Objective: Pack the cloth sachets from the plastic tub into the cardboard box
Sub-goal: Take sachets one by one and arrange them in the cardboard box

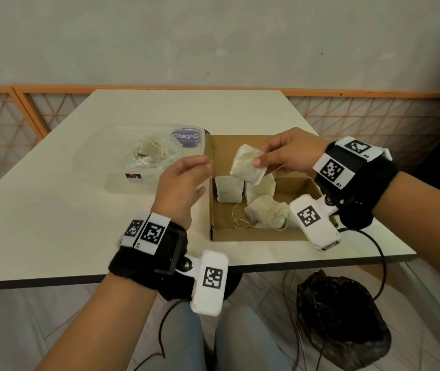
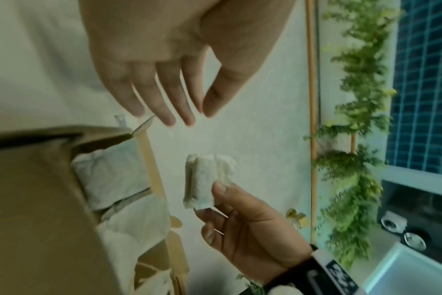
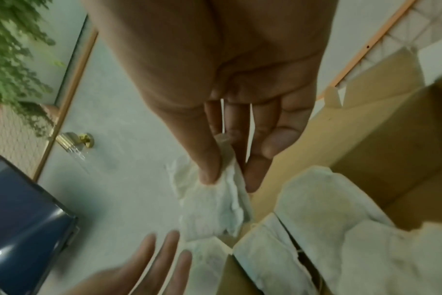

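Head view: even, soft indoor light, moderately bright; no hard shadows on the table (image 1: 53,210), only a faint one beside the plastic tub (image 1: 144,156). Wide-angle bending shows along the frame edges. Both wrist views are dimmer, greenish and soft. Motion blur smears the left hand (image 3: 149,259) and the foliage (image 2: 353,119). Glare streaks a dark glossy panel (image 3: 25,229).

The right hand (image 1: 291,153) is raised, its thumb and fingers (image 3: 209,169) pinching a sachet (image 1: 247,167) by one edge. The left hand (image 1: 184,183) hovers just beside it, fingers (image 2: 164,107) loosely extended and holding nothing. Both wrists wear black bands with marker tags.
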